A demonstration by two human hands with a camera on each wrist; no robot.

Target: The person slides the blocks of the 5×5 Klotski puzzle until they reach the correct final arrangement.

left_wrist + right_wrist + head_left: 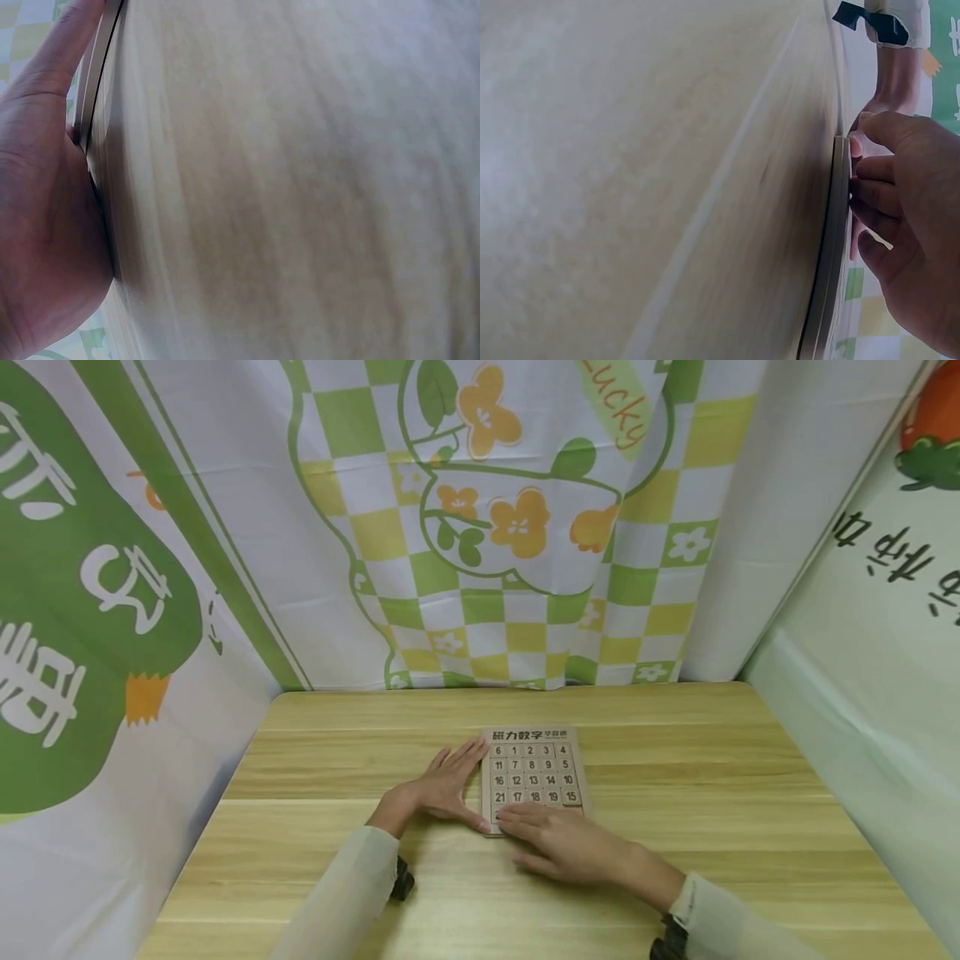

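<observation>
A number sliding puzzle [529, 736] lies on the table, its printed heading at the far end and rows of numbered tiles [533, 780] below. My left hand [441, 791] spans the puzzle's left side, fingertips on the upper left edge and thumb at the near left corner. In the left wrist view, the left hand [45, 195] lies along the board's thin edge [96, 75]. Fingers of my right hand [572, 845] reach over the bottom row, fingertips on the tiles near its left end, hiding most of that row. The right wrist view shows the right hand's [922, 217] fingers slightly bent.
The puzzle rests on a light wooden table [697, 793]. Behind the table hangs a green and yellow checked cloth [480, 635], with printed cloths [90, 568] at the sides. Dark wrist straps [402, 880] sit by both sleeves.
</observation>
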